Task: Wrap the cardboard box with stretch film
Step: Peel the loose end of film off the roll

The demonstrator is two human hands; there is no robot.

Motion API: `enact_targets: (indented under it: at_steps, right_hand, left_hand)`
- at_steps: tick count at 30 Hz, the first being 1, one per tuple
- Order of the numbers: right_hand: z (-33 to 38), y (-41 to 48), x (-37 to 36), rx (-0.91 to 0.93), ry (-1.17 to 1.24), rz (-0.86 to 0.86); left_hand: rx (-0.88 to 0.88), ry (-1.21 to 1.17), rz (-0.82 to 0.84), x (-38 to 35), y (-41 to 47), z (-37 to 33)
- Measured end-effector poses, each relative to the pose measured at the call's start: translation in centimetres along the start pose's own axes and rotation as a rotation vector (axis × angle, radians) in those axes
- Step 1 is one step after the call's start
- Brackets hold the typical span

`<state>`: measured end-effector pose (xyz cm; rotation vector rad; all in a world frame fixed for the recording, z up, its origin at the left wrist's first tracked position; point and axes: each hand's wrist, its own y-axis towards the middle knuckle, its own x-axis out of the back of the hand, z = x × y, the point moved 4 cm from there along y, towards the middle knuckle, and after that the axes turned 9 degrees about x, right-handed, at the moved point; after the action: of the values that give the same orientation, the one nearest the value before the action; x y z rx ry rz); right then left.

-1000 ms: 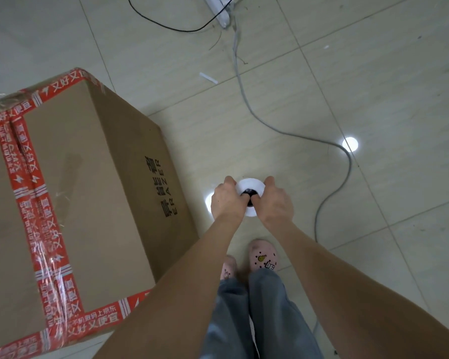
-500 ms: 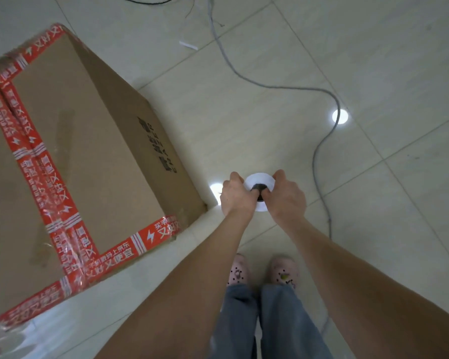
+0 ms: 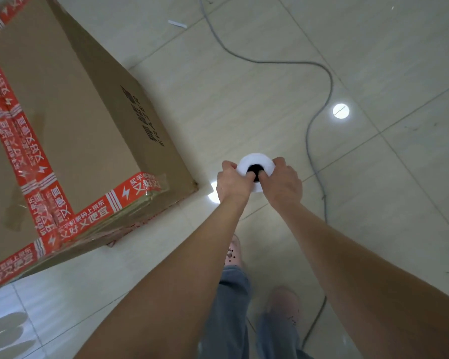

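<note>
Grip: left hand (image 3: 232, 186), right hand (image 3: 283, 183) clench white film roll (image 3: 255, 161), dark core; red-taped cardboard box (image 3: 75, 112) near.

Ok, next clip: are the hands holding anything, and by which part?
Both the left hand and right hand grip the stretch film roll by its upper end, fingers curled over the white rim and reaching into the dark core.

The cardboard box (image 3: 70, 120) is matt brown card, smooth on its faces and frayed at the lower corner. Glossy red printed tape (image 3: 130, 191) bands its edges, with shiny, wrinkled clear film over one stretch. The stretch film roll (image 3: 255, 163) looks smooth and milky white. The floor (image 3: 270, 86) is pale glazed tile, mirror-glossy. The cable (image 3: 309, 130) is matt grey and the trousers (image 3: 233, 294) soft grey cloth.
</note>
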<state>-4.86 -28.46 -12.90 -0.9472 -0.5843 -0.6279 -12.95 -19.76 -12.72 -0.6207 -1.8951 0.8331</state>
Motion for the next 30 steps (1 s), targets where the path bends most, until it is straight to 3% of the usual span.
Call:
enact_targets:
  at_steps: [4,7,13,18,22,28,30]
  right_hand:
    - [-0.1,-0.1,-1.2,-0.102,0.311,0.029]
    - [-0.2,0.2,-1.9,-0.094,0.384,0.001]
    - [-1.2,-0.7,-0.4,-0.041,0.266,-0.03]
    - [-2.4,-0.2,1.5,-0.013,0.078,-0.072]
    - [-2.7,0.1,2.2,0.023,0.062,-0.133]
    - [-2.2,0.8,1.5,0.034,0.06,-0.143]
    - [-1.6,1.4,1.6,0.072,0.003,-0.142]
  left_hand:
    - [0.026,-0.167,0.046,-0.6,-0.1,0.2]
    - [0.006,-0.205,0.06,-0.2,0.0,0.2]
    - [-0.018,-0.173,0.042,-1.0,-1.0,1.1]
    - [0.042,-0.355,0.122,-2.6,-1.9,1.6]
    - [0.054,-0.446,0.116,-3.1,-2.1,1.8]
    - [-0.052,-0.393,0.073,-3.3,-0.2,2.4]
    - [-0.119,-0.431,0.141,-3.5,0.5,2.5]
